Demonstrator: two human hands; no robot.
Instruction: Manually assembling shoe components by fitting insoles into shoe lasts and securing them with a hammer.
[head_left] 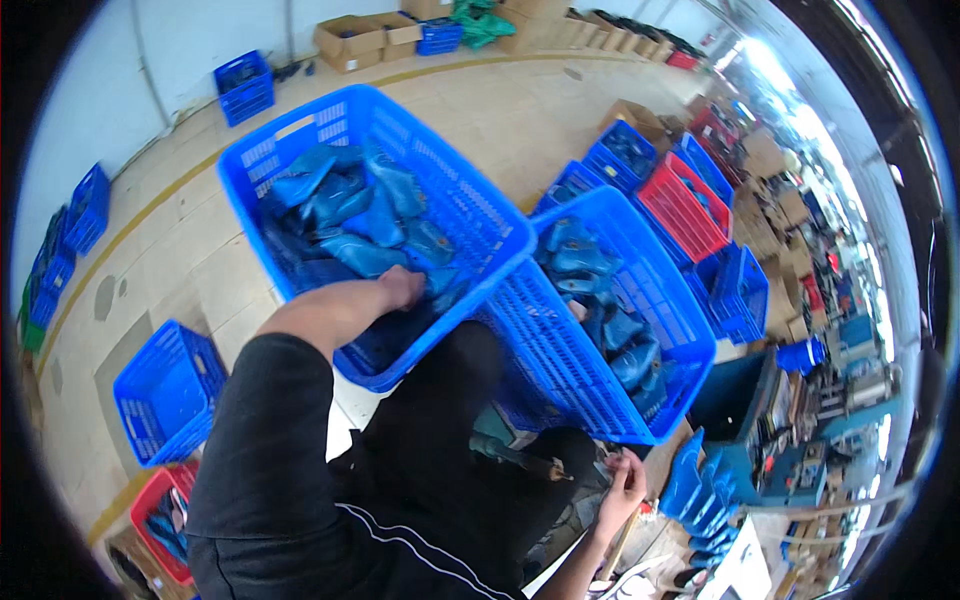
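My left hand (403, 287) reaches into a large blue plastic crate (470, 205) heaped with glossy blue shoe uppers (370, 215). Its fingers curl in against the pieces by the crate's near right side; what lies under them is hidden. Lower right, my right hand (625, 485) is closed in a pinch beside my knee, and whatever is between the fingertips is too small to name. A dark rod-like tool with a brassy tip (558, 471) points toward that hand but appears apart from it. A second blue crate (690, 370) with more blue uppers (620, 340) adjoins the first.
Several blue shoe uppers (700, 500) stand in a row beyond my right hand. A blue crate (172, 395) and a red crate (150, 540) sit at left. Stacked blue crates and a red one (685, 210) crowd the right; cardboard boxes (350, 42) line the far wall.
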